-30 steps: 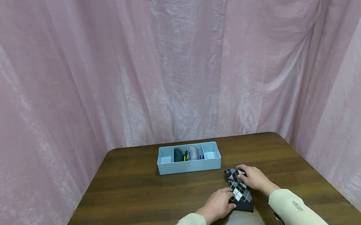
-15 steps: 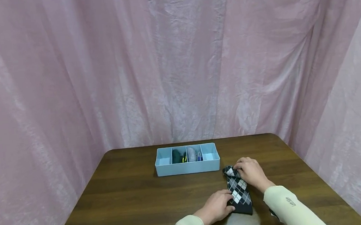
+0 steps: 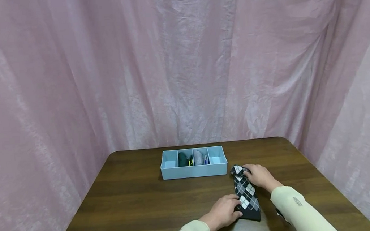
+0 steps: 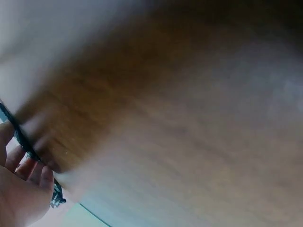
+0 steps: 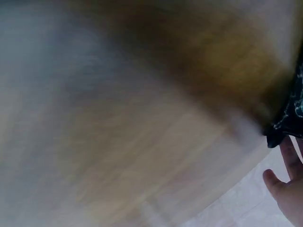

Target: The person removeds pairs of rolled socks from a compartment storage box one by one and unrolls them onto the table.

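Note:
A sock or pair of socks [image 3: 246, 194] in black, grey and white argyle lies lengthwise on the table, its plain black cuff towards me. Its far end is folded over into a small bundle [image 3: 237, 171]. My left hand [image 3: 223, 210] rests at the left edge near the cuff, fingers touching the fabric. Beside the folded end is my right hand [image 3: 261, 176], fingertips on its right side. In the right wrist view the thumb [image 5: 271, 181] stands apart from the dark fabric [image 5: 289, 118]. Only the sock's thin dark edge [image 4: 21, 137] shows at the left wrist.
A light blue divided box [image 3: 194, 171] stands farther back on the wooden table [image 3: 130, 203]. Its middle compartments hold a dark green bundle [image 3: 182, 160] and a grey bundle [image 3: 198, 158], with small yellow and blue bits beside them. Pink curtains [image 3: 181, 65] hang behind.
My right hand has shifted slightly away from me, and the folded far end now lies farther off, leaving more flat argyle visible. My left hand has stayed nearly in place.

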`<state>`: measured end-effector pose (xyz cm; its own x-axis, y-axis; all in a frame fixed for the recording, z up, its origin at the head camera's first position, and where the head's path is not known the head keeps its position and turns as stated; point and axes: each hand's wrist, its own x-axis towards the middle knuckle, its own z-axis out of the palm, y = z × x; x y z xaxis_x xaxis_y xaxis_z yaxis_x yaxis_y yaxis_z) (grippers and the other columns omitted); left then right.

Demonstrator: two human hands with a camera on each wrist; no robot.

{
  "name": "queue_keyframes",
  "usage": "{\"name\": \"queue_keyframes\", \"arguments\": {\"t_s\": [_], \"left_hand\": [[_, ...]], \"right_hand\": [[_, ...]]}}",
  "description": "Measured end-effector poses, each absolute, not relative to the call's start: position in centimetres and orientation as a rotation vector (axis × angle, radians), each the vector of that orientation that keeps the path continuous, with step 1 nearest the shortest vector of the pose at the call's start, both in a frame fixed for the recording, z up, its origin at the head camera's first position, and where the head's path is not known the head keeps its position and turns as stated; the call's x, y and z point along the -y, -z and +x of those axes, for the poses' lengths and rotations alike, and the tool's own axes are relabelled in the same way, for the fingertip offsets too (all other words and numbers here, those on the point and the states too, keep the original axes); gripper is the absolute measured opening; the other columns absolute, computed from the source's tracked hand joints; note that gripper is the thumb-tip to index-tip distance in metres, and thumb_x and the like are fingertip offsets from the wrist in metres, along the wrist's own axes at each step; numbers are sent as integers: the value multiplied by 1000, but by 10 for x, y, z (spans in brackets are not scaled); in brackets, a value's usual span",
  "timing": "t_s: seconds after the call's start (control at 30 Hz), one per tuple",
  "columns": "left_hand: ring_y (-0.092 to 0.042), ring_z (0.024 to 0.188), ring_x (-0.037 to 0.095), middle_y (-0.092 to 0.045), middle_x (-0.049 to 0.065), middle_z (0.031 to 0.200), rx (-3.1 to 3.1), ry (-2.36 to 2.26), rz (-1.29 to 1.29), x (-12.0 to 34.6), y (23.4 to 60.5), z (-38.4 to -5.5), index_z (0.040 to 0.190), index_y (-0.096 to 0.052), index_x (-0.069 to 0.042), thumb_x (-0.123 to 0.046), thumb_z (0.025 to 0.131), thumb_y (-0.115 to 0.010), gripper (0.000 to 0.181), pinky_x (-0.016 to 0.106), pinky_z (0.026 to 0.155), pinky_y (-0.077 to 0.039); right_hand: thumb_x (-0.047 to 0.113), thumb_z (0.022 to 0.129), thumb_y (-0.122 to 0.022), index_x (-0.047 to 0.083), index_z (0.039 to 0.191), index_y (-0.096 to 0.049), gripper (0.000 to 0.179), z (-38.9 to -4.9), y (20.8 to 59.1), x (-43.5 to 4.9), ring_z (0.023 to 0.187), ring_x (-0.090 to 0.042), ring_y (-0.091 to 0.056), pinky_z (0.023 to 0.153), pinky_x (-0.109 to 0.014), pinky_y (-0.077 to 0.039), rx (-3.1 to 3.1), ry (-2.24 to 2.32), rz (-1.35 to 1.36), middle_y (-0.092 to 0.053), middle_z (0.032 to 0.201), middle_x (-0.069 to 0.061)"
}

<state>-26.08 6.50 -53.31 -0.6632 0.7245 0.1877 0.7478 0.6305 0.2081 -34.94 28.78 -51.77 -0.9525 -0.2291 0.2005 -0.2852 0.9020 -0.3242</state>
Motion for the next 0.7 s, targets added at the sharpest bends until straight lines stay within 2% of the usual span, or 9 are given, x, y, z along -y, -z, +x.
{"name": "queue_keyframes", "arguments": {"t_s": [0.17, 0.43, 0.57, 0.7], "left_hand": [[-58, 118, 11, -64, 1, 127, 2759, 343, -1274, -67, 532, -264, 117, -72, -12, -31, 92, -71, 32, 22, 98, -44], [-57, 117, 8, -63, -3, 126, 2745, 246, -1321, -65, 532, -266, 118, -72, -17, -36, 92, -71, 32, 25, 93, -47], [-56, 116, 8, -63, -5, 125, 2735, 238, -1330, -64, 531, -265, 117, -73, -17, -37, 92, -71, 32, 26, 93, -46], [-57, 116, 8, -63, -5, 125, 2738, 249, -1320, -62, 530, -264, 117, -73, -18, -37, 91, -71, 32, 26, 92, -46]], "right_hand": [[16, 97, -61, -1, 130, -57, 37, -359, 518, -287, 103, -41, -63, 87, -58, -48, 2908, -652, 288, -65, 118, -23], [25, 97, -62, -4, 126, -56, 41, -363, 515, -287, 101, -43, -62, 84, -57, -48, 2906, -723, 98, -64, 116, -27], [19, 96, -66, -2, 117, -62, 31, -364, 516, -290, 93, -40, -63, 77, -55, -50, 2809, -611, 138, -64, 109, -24], [9, 91, -71, 3, 103, -71, 13, -365, 522, -291, 90, -34, -62, 77, -52, -51, 2639, -420, 385, -64, 103, -16]]}}
